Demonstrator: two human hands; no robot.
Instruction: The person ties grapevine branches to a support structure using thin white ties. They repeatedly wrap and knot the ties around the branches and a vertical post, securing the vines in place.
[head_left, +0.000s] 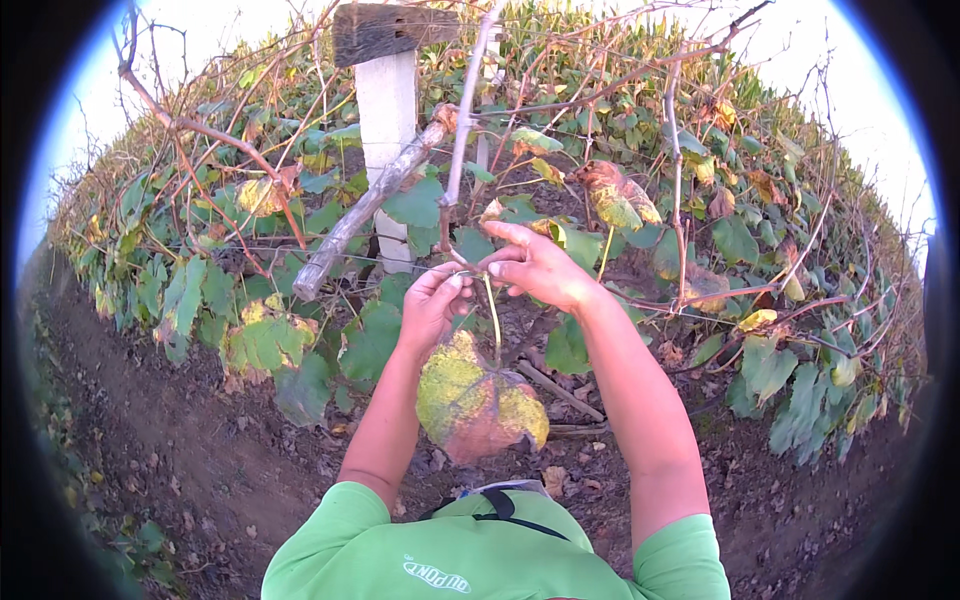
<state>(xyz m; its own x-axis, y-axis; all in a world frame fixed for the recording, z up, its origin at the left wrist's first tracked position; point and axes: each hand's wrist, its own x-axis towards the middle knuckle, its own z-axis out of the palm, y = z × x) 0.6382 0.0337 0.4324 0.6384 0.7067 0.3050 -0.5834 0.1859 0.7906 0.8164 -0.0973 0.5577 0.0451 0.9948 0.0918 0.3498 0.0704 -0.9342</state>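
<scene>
My left hand (433, 304) has its thumb and fingers pinched together where a grapevine cane (456, 169) bends down to a thin trellis wire (360, 258). Whether a small tie is also between those fingertips is too small to tell. From the right, my right hand (544, 266) holds the bent cane near the same spot, thumb and lower fingers closed, index finger stretched out above. A yellow-green and brown grape leaf (480, 405) hangs below on a pale stalk (493, 311), between my forearms.
A white post (387, 112) with a weathered wooden crosspiece (390, 31) stands behind. A thick grey vine limb (367, 214) slants close to my left hand. Bare canes (675, 180) and leaves spread to both sides. Dry leaves and sticks (561, 390) lie on the soil.
</scene>
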